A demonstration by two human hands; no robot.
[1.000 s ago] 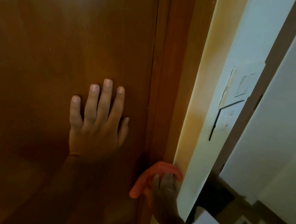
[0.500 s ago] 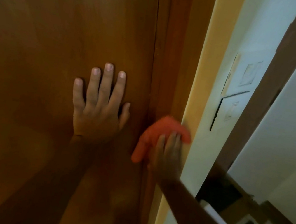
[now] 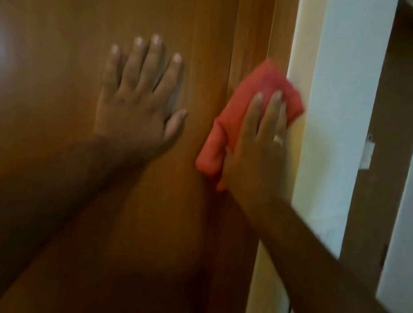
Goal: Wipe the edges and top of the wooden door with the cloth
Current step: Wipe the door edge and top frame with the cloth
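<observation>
The brown wooden door [image 3: 71, 26] fills the left and middle of the head view. My left hand [image 3: 138, 102] lies flat on its face, fingers spread and pointing up, holding nothing. Right of it, my right hand [image 3: 258, 148] presses a folded red cloth [image 3: 246, 100] against the door's right edge, where the wood meets the pale frame. The cloth sticks out above and to the left of my fingers. A ring shows on one finger of that hand. The frame is blurred by motion.
A cream wall strip [image 3: 304, 36] and a pale blue wall [image 3: 344, 97] run along the door's right side. Further right stands a brown door frame [image 3: 393, 131] with a small white fitting [image 3: 367, 152] on it.
My right hand has slid the red cloth upward along the door's right edge, from well below my left hand to level with it. My left hand stays flat on the door.
</observation>
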